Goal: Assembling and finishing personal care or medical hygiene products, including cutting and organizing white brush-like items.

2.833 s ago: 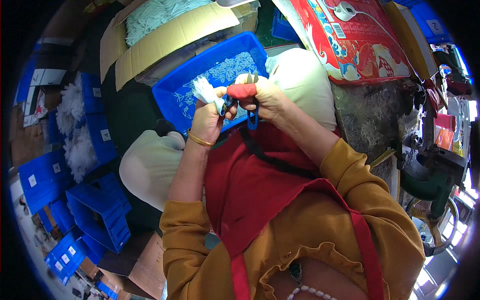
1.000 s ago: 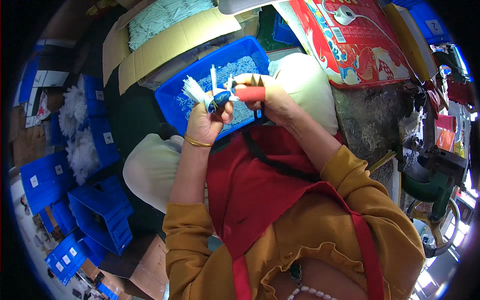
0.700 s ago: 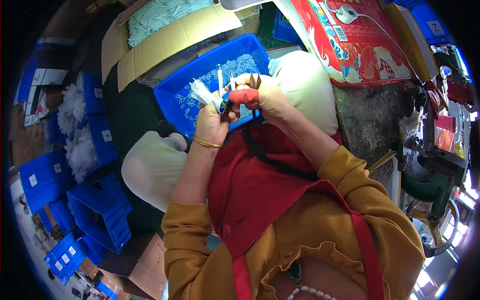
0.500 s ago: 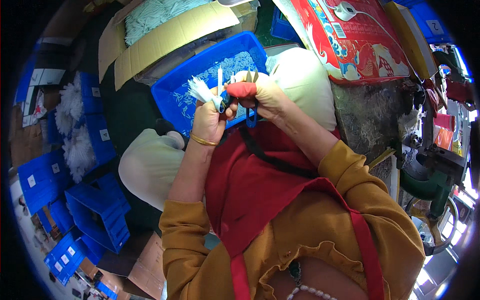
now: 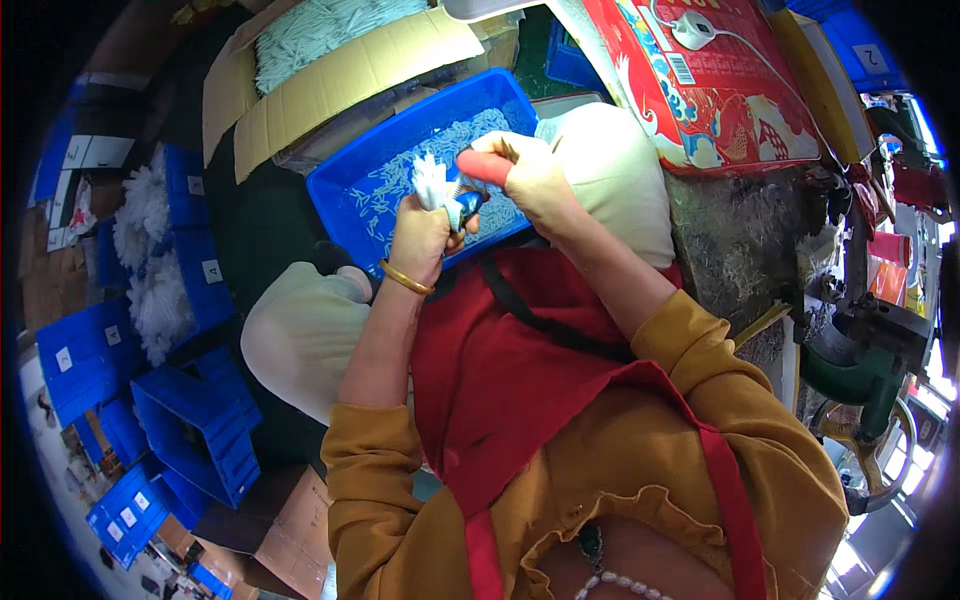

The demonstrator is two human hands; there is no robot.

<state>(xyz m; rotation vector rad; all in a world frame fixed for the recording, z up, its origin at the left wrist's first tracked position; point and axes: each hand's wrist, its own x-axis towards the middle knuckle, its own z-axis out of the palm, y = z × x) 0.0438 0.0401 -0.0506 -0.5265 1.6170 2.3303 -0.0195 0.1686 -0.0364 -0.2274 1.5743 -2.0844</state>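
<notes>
So both hands are bunched up together right over the near edge of the blue tray (image 5: 350, 195), which is full of small white pieces. The left hand (image 5: 420, 235) has its grip closed around a little bundle of white strips (image 5: 431, 181) that fans out above the fist, with a gold bangle (image 5: 405, 279) sitting on the wrist just below. The right hand (image 5: 530, 180) is pressed up against it from the right, its grip wrapped around a red-handled tool (image 5: 480, 165), the red end poking out toward the bundle. Between the two grips there's a small blue bit (image 5: 468, 206) touching both; can't really tell what it is from where I'm standing.

Just past the right grip, on the far side, is a pale stuffed bag (image 5: 620, 180), and another pale bag (image 5: 300, 335) sits below the left forearm. Beyond the tray there's a cardboard box (image 5: 340, 75) with more white stuff in it. Off to the right of the hands lies a red printed box (image 5: 720, 100) with a white mouse (image 5: 692, 28) on top. Way off to the left are stacked blue crates (image 5: 195, 420).
</notes>
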